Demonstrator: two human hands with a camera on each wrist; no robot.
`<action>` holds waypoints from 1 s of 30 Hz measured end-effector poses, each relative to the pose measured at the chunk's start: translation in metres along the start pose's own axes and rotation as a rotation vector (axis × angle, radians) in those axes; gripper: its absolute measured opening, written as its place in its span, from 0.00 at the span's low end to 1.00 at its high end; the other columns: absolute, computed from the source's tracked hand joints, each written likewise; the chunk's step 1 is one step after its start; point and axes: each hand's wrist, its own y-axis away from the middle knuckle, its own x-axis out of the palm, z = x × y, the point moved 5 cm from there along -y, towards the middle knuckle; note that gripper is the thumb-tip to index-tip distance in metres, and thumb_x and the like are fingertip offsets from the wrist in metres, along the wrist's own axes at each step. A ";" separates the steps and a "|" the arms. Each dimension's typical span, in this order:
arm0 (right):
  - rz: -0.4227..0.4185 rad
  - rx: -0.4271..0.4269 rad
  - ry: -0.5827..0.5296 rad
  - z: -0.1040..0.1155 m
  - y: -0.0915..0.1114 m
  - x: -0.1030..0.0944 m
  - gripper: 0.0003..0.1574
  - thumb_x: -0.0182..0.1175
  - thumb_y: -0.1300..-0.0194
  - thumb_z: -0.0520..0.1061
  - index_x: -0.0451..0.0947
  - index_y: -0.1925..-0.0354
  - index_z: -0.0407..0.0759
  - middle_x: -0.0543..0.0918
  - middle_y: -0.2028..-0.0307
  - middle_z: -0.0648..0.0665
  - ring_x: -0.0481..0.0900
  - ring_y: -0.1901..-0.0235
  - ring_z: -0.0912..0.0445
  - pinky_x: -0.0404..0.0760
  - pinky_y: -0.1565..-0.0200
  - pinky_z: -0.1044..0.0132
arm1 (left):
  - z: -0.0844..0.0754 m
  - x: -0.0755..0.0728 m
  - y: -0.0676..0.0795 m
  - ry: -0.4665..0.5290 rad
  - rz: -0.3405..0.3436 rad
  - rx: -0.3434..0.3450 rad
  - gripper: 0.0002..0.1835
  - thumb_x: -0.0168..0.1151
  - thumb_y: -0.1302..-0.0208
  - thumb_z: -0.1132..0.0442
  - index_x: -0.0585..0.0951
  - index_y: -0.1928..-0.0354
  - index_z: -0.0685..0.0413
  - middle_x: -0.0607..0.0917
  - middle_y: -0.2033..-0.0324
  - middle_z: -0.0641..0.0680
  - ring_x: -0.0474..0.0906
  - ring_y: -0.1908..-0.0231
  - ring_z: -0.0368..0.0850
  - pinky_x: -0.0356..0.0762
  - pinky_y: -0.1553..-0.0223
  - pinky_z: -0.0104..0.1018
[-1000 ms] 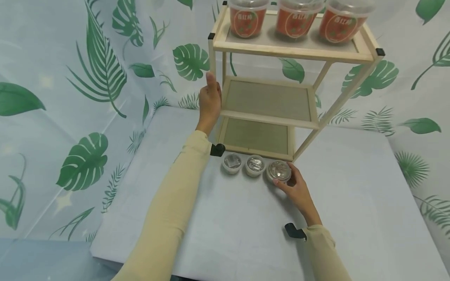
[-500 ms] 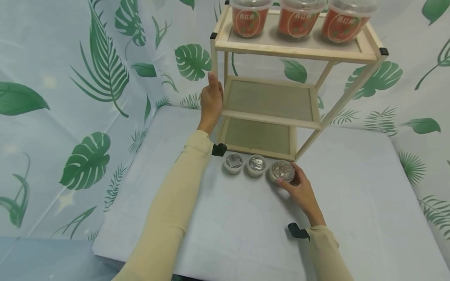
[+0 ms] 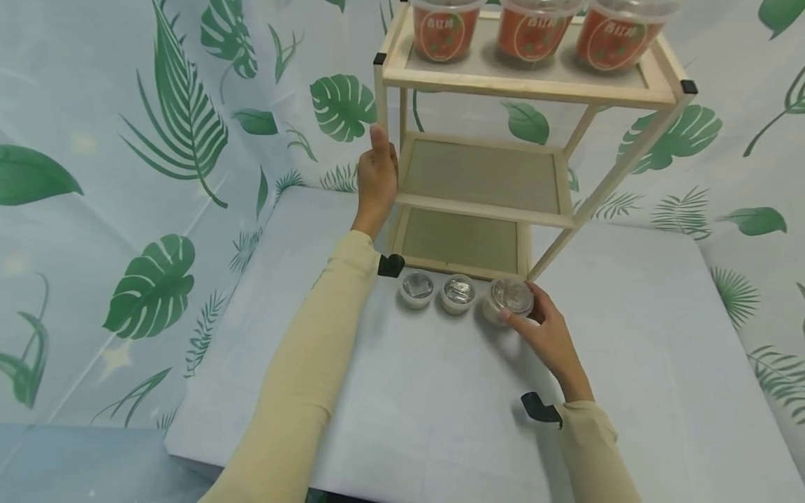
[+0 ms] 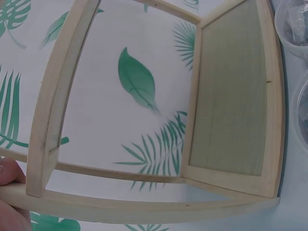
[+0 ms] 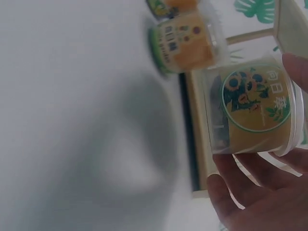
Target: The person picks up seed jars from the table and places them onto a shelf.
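My left hand (image 3: 377, 175) grips the front left post of a three-tier wooden shelf rack (image 3: 484, 204), thumb pointing up. The left wrist view shows fingertips (image 4: 10, 192) at that post (image 4: 144, 208). My right hand (image 3: 550, 339) holds a lidded clear plastic tub (image 3: 512, 297) between thumb and fingers, just in front of the rack's bottom right corner. Seen from the right wrist, this tub (image 5: 255, 108) has a yellow sunflower label and hangs a little above the tabletop. Two similar tubs, one at left (image 3: 416, 290) and one in the middle (image 3: 458, 293), stand beside it.
Three larger tubs with red labels, such as the left one (image 3: 444, 31), stand on the top shelf. The middle shelf (image 3: 487, 175) and bottom shelf (image 3: 462, 241) lie below. A white cloth (image 3: 428, 419) covers the table. Leaf-printed fabric (image 3: 151, 279) hangs behind and at left.
The tub in my right hand has risen slightly off the table and shifted right, away from the other two. My left hand keeps its grip on the post.
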 end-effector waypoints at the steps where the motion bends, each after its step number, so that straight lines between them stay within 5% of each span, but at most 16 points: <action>1: -0.005 -0.011 0.007 0.003 0.000 -0.001 0.54 0.71 0.26 0.50 0.53 0.17 0.36 0.72 0.29 0.29 0.74 0.34 0.39 0.72 0.40 0.61 | 0.000 0.000 0.000 0.000 0.001 -0.002 0.35 0.28 0.13 0.38 0.58 0.85 0.42 0.58 0.88 0.40 0.50 0.86 0.35 0.46 0.83 0.30; 10: -0.006 -0.092 0.032 0.034 -0.003 -0.007 0.52 0.72 0.27 0.48 0.57 0.17 0.40 0.74 0.29 0.32 0.75 0.36 0.42 0.72 0.45 0.66 | -0.001 0.001 0.001 0.006 -0.009 -0.021 0.34 0.29 0.12 0.42 0.58 0.84 0.42 0.58 0.88 0.40 0.51 0.86 0.35 0.47 0.83 0.30; 22: 0.017 -0.154 0.052 0.068 -0.016 -0.013 0.51 0.73 0.28 0.49 0.58 0.17 0.43 0.76 0.31 0.35 0.75 0.37 0.43 0.72 0.44 0.62 | -0.001 -0.002 0.000 -0.011 -0.010 -0.014 0.36 0.27 0.14 0.36 0.58 0.85 0.41 0.58 0.88 0.40 0.51 0.87 0.35 0.46 0.83 0.29; 27: 0.021 -0.197 0.037 0.083 -0.018 -0.016 0.50 0.73 0.29 0.46 0.60 0.18 0.42 0.76 0.31 0.35 0.75 0.36 0.43 0.70 0.42 0.67 | 0.001 0.000 -0.001 -0.012 -0.004 -0.009 0.39 0.24 0.21 0.24 0.58 0.85 0.41 0.58 0.89 0.40 0.51 0.86 0.34 0.46 0.83 0.29; 30: 0.019 -0.227 0.017 0.093 -0.020 -0.017 0.49 0.72 0.29 0.43 0.60 0.18 0.41 0.75 0.30 0.35 0.75 0.34 0.42 0.71 0.40 0.69 | 0.000 0.000 -0.001 -0.007 -0.009 -0.011 0.38 0.25 0.17 0.29 0.58 0.85 0.41 0.59 0.89 0.40 0.51 0.86 0.35 0.47 0.82 0.29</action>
